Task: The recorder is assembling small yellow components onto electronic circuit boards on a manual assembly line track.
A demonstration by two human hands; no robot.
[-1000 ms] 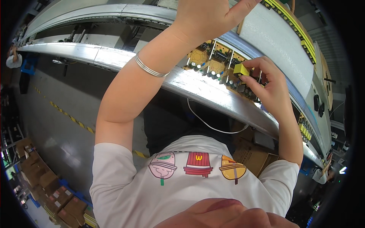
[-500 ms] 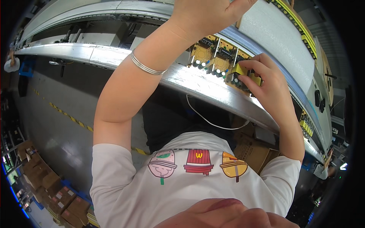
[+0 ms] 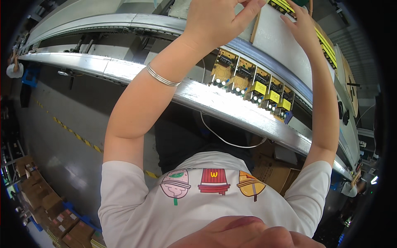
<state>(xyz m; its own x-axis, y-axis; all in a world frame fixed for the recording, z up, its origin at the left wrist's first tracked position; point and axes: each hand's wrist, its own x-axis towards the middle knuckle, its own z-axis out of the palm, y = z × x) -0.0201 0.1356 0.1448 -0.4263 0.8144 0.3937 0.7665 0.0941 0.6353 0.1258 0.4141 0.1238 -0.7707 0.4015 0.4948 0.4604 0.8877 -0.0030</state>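
A row of small brown circuit boards point(image 3: 253, 84) with yellow and black parts lies on the silver conveyor rail point(image 3: 124, 70) in front of me. My left hand point(image 3: 217, 22) is raised above the boards at the top edge; its fingers curl toward the thumb and their tips are cut off by the frame. A silver bangle point(image 3: 162, 77) sits on that wrist. My right hand point(image 3: 304, 25) is stretched up to the right, fingers apart, touching a strip of yellow parts point(image 3: 322, 35) beside a grey panel point(image 3: 275, 39).
A white cable point(image 3: 223, 138) hangs under the rail. Cardboard boxes point(image 3: 275, 171) stand below the line at the right, and more boxes point(image 3: 37, 202) sit on the floor at the lower left. Yellow-black tape point(image 3: 70, 132) marks the grey floor.
My right hand has left the yellow part on the circuit boards and risen to the yellow strip at the top right. My left hand has stayed raised at the top.
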